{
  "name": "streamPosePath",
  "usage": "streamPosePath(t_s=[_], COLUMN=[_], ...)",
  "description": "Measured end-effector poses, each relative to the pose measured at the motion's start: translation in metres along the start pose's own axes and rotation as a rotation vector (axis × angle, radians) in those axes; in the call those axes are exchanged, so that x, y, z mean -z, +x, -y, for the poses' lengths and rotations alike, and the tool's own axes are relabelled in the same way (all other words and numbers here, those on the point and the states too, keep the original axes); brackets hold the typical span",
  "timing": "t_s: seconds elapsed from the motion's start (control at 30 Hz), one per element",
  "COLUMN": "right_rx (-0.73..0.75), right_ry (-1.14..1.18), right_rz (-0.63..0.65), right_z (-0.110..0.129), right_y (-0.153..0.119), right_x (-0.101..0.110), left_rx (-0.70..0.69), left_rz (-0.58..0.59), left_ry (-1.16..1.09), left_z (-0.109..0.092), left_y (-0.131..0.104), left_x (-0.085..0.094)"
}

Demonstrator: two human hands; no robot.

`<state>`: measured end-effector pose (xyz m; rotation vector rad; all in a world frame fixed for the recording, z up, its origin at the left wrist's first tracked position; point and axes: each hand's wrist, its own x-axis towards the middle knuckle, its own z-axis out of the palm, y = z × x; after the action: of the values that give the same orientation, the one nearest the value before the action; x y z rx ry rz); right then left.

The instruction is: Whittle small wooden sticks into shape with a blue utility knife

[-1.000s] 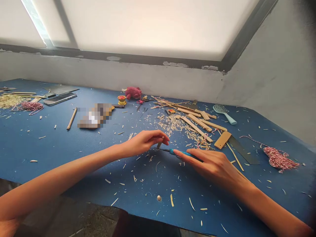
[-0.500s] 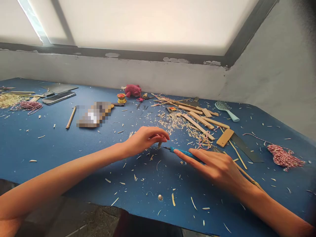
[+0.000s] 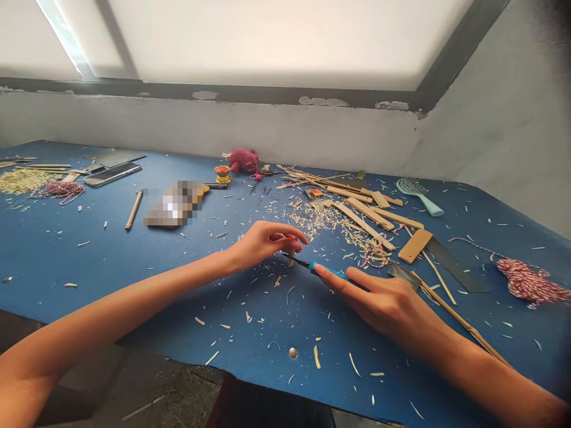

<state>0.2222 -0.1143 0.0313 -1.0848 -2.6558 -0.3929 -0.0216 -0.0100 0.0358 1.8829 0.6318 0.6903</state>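
Note:
My left hand (image 3: pixel 267 241) is bent over the middle of the blue table, its fingers closed on a small pale piece of wood (image 3: pixel 291 255) that points down and is mostly hidden by the fingers. A craft knife (image 3: pixel 330 272) with a blue handle lies in the grip of my right hand (image 3: pixel 383 300), index finger stretched along it. Its dark blade reaches left to the wood piece and appears to touch it. Thin wood shavings (image 3: pixel 316 356) are scattered around and below both hands.
Flat wooden strips (image 3: pixel 363 217) and a shavings pile (image 3: pixel 323 217) lie beyond my right hand. Red-and-white string (image 3: pixel 530 279) and a pale green hairbrush (image 3: pixel 422 197) are at right. Toward the back sit a dark red plush toy (image 3: pixel 243 160) and a small gold pot (image 3: pixel 222 175); a phone (image 3: pixel 113 175) lies left.
The knife has tilted, and its blade now lies farther left, across the wood piece. My left fingers have shifted slightly. The whole view has moved a little.

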Motion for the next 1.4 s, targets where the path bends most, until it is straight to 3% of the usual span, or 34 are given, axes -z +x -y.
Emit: streamPosePath(t_s=[0.27,0.67,0.9,1.07,1.4], right_rx=[-0.004,-0.072,-0.013,0.035,0.112], right_ry=[-0.006,0.015,-0.066,-0.132,-0.281], right_rz=[0.034,0.064,0.091,0.031,-0.071], right_z=[0.004,0.008,0.01,0.008,-0.002], right_y=[-0.004,-0.005,-0.009,-0.01,-0.009], right_x=[0.001,-0.008,-0.009,-0.005,0.005], left_rx=[-0.043,0.034,0.005,-0.048,-0.077], left_rz=[0.003,-0.048,-0.041,-0.029,0.023], left_ry=[0.035,-0.081,0.002,0.118,0.13], left_z=[-0.006,-0.001,-0.006,-0.011,-0.016], left_y=[-0.001,-0.001,-0.002,-0.002,-0.002], left_x=[-0.002,-0.003,-0.002,-0.004,-0.003])
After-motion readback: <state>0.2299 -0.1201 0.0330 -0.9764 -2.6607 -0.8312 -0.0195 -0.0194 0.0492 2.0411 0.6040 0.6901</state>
